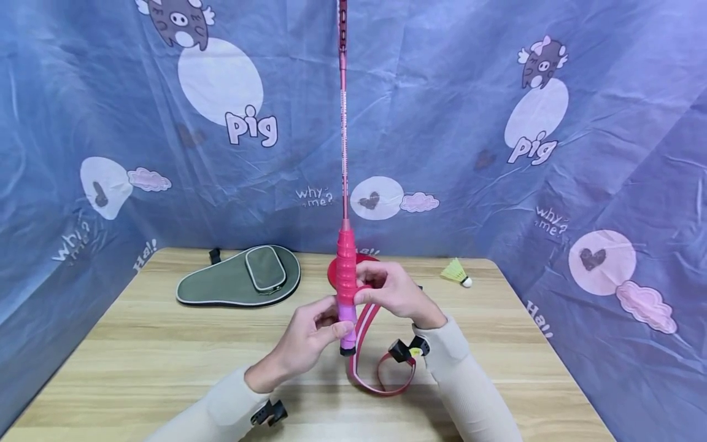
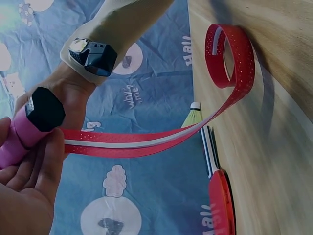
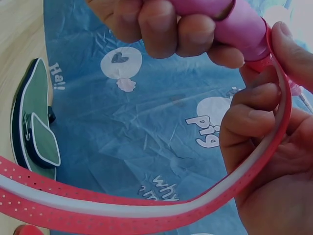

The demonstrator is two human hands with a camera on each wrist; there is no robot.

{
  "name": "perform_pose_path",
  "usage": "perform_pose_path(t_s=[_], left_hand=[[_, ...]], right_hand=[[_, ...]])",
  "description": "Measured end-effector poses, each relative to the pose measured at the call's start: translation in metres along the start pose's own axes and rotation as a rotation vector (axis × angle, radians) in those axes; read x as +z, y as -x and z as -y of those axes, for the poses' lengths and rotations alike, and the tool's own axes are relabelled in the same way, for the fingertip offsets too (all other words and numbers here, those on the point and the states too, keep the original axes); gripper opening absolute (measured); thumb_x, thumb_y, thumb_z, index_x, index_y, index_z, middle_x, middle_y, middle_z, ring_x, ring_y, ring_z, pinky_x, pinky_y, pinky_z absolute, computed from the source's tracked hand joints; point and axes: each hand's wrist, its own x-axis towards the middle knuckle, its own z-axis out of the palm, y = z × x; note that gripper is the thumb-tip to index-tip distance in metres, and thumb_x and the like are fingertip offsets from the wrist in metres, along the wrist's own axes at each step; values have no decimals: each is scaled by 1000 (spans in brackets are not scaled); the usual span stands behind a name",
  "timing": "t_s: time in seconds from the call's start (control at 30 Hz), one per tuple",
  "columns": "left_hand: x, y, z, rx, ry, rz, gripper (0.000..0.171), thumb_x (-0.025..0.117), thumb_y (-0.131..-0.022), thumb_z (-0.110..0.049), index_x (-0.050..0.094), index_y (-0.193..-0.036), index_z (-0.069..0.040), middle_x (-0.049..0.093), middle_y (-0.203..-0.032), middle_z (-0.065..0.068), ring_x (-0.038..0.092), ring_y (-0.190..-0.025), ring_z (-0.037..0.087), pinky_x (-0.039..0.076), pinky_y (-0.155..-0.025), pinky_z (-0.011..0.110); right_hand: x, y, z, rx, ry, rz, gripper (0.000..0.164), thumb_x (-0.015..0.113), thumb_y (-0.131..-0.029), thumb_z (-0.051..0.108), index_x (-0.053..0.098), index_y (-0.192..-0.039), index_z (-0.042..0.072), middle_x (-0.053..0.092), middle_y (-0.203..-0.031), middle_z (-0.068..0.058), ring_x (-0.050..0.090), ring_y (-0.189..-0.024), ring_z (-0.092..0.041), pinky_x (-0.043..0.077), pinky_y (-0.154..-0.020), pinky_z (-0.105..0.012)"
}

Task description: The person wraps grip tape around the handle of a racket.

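Observation:
A badminton racket [image 1: 343, 135] stands upright, its shaft rising out of the head view's top. Red perforated grip tape with a pale centre stripe [image 2: 132, 144] is wound round the upper handle; the lower handle [image 1: 347, 316] is bare purple-pink, ending in a black butt cap [image 2: 45, 109]. My left hand [image 1: 306, 337] grips this lower part from the left. On the right, my right hand [image 1: 393, 290] pinches the tape where it leaves the handle, thumb close against the edge of the wrap. The free tape [image 3: 210, 200] hangs down and curls into a loop near the tabletop.
Behind the handle lies a red table tennis bat [image 1: 333, 271], partly hidden. A green paddle case with a zipped pocket [image 1: 218, 285] lies at the back left of the wooden table [image 1: 166, 356]. A yellow shuttlecock [image 1: 455, 271] rests at the back right. Printed blue cloth surrounds the table.

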Motion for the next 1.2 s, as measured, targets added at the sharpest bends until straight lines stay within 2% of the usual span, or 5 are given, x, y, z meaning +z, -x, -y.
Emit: perform_pose_path(t_s=[0.3, 0.67, 0.87, 0.97, 1.2], left_hand=[[-2, 0, 2, -3, 86, 114, 32, 56, -101, -5, 58, -131, 6, 67, -121, 28, 65, -108, 5, 57, -94, 25], [-7, -1, 5, 55, 301, 272, 33, 54, -103, -6, 54, -124, 20, 60, -103, 42, 65, -99, 3, 59, -90, 26], [-10, -1, 5, 53, 404, 355, 36, 52, -103, -7, 52, -122, 24, 56, -101, 46, 66, -101, 4, 57, -91, 25], [-10, -1, 5, 21, 464, 391, 37, 51, -103, -6, 50, -122, 25, 54, -103, 45, 66, -101, 6, 57, -92, 26], [-10, 1, 4, 17, 425, 392, 39, 52, -103, -8, 50, -126, 23, 55, -104, 46, 67, -103, 6, 57, -93, 25]], right_hand=[[-2, 2, -6, -16, -60, 68, 74, 75, -84, 50, 64, -117, -15, 72, -93, 16, 65, -83, -1, 56, -71, -21], [-2, 3, -7, -68, -163, 157, 75, 75, -85, 52, 64, -110, -17, 74, -96, 14, 67, -83, -2, 59, -68, -26], [0, 4, -8, -67, -277, 221, 35, 78, -87, 44, 76, -112, 19, 77, -99, 13, 69, -84, -2, 62, -62, -29], [1, 5, -7, -75, -292, 245, 30, 77, -88, 42, 76, -115, 30, 77, -102, 13, 69, -84, -1, 62, -64, -27], [1, 5, 1, -111, -207, 216, 50, 78, -88, 40, 70, -104, -7, 75, -95, 12, 65, -79, -1, 60, -62, -25]])
